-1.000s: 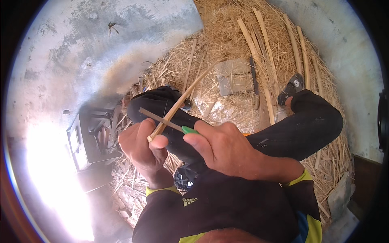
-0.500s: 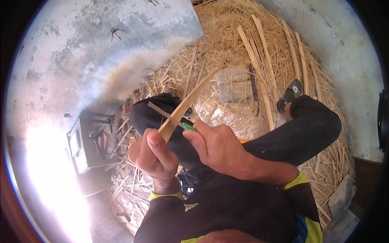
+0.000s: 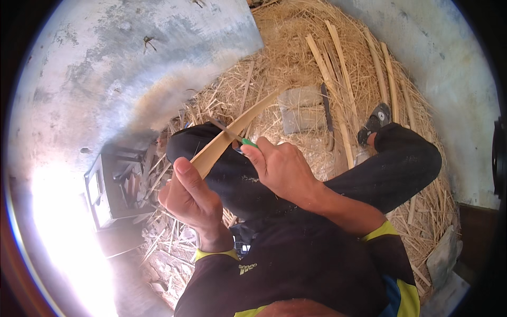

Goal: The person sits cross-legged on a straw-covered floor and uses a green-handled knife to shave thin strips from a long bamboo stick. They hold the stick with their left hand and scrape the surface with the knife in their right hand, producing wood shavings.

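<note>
My left hand [image 3: 193, 198] grips the near end of a long pale strip of wood or bamboo [image 3: 256, 110], thumb laid along it. The strip slants away up and to the right over my bent left leg. In my right hand [image 3: 290, 171] is a knife, its green handle [image 3: 249, 143] mostly hidden by my fingers. Its narrow blade [image 3: 224, 128] lies across the strip, touching it some way beyond my left hand.
Shavings and thin slivers [image 3: 285, 47] cover the floor. A grey block [image 3: 301, 121] lies ahead, beside a long dark blade-like tool [image 3: 327, 111]. Several long strips [image 3: 343, 68] lie farther right. A grey box-like stand [image 3: 121, 187] with wood scraps is at left, near pale walls [image 3: 79, 95].
My left hand has drawn back to the lower left with the strip. The knife now crosses the strip farther from that hand, slightly higher in view.
</note>
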Tool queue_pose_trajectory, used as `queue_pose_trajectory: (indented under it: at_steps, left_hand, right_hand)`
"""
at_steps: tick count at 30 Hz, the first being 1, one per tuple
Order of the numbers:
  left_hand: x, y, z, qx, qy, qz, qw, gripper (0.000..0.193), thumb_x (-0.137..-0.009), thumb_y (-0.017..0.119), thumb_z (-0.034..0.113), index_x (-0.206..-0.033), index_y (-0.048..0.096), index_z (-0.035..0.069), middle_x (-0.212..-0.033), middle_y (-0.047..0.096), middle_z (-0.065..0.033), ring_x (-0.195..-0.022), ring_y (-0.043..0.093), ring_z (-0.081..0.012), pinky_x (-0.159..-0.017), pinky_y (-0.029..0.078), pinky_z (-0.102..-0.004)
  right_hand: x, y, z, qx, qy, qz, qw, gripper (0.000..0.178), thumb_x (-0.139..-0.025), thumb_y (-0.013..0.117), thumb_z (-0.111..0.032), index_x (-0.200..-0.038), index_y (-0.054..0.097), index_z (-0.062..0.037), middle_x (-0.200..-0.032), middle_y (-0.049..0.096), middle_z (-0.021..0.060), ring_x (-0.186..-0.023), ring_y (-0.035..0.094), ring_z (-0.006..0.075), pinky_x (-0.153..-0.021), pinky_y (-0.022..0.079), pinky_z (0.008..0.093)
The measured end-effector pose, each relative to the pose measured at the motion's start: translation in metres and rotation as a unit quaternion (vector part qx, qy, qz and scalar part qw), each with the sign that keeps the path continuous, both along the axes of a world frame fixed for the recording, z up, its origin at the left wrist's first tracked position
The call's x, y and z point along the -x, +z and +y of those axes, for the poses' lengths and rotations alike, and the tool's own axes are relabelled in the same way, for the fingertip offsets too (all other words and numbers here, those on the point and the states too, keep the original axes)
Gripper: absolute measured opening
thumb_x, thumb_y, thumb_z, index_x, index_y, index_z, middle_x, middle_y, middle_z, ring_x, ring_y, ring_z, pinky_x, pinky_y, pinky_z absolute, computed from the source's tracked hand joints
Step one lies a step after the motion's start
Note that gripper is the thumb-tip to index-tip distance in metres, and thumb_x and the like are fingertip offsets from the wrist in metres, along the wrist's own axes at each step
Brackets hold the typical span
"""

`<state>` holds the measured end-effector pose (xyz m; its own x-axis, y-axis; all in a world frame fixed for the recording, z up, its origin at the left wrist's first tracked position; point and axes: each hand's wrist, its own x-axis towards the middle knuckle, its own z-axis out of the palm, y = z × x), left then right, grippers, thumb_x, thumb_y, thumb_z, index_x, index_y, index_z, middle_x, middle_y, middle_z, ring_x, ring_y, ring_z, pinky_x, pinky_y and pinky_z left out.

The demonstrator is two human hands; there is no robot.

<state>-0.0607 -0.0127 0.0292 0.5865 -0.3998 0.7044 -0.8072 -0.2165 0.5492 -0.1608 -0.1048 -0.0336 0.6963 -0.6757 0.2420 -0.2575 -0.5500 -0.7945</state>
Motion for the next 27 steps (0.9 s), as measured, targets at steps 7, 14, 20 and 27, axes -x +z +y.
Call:
queue_pose_trajectory:
  at_steps: [7, 14, 20, 27]
  left_hand:
    - [0.000, -0.003, 0.006, -0.018, 0.002, -0.021, 1.000, 0.059, -0.101, 0.040, 0.028, -0.047, 0.043, 0.003, -0.039, 0.036, 0.0010, -0.037, 0.032, -0.0063, -0.041, 0.018, -0.0265]
    - [-0.002, 0.002, 0.003, -0.022, 0.007, -0.015, 1.000, 0.060, -0.100, 0.040, 0.030, -0.049, 0.047, 0.001, -0.040, 0.037, 0.0000, -0.037, 0.033, -0.0072, -0.041, 0.019, -0.0268]
    - [0.002, 0.002, 0.006, -0.041, 0.008, -0.001, 0.999, 0.059, -0.100, 0.039, 0.031, -0.051, 0.051, 0.000, -0.040, 0.038, -0.0006, -0.037, 0.035, -0.0080, -0.041, 0.021, -0.0272]
    - [0.000, 0.005, 0.004, -0.043, 0.003, -0.008, 0.999, 0.058, -0.100, 0.039, 0.030, -0.053, 0.053, -0.001, -0.041, 0.040, -0.0013, -0.037, 0.037, -0.0083, -0.041, 0.023, -0.0269]
  right_hand:
    - [-0.007, -0.029, -0.011, 0.007, -0.035, 0.028, 0.999, 0.040, -0.097, 0.046, -0.031, -0.075, 0.055, 0.0012, -0.051, 0.050, 0.0236, -0.049, 0.052, 0.0433, -0.045, 0.041, 0.0486]
    - [-0.012, -0.053, -0.037, -0.004, -0.050, 0.089, 0.995, 0.047, -0.098, 0.040, -0.034, -0.076, 0.059, 0.0032, -0.057, 0.055, 0.0263, -0.055, 0.056, 0.0443, -0.050, 0.045, 0.0494]
    - [-0.017, -0.073, -0.051, -0.006, -0.079, 0.121, 0.989, 0.053, -0.098, 0.039, -0.039, -0.077, 0.060, 0.0048, -0.058, 0.056, 0.0276, -0.058, 0.058, 0.0454, -0.053, 0.047, 0.0503]
    - [-0.018, -0.064, -0.055, -0.041, -0.038, 0.135, 0.989, 0.056, -0.098, 0.037, -0.041, -0.082, 0.062, 0.0062, -0.060, 0.056, 0.0307, -0.064, 0.060, 0.0460, -0.057, 0.048, 0.0516]
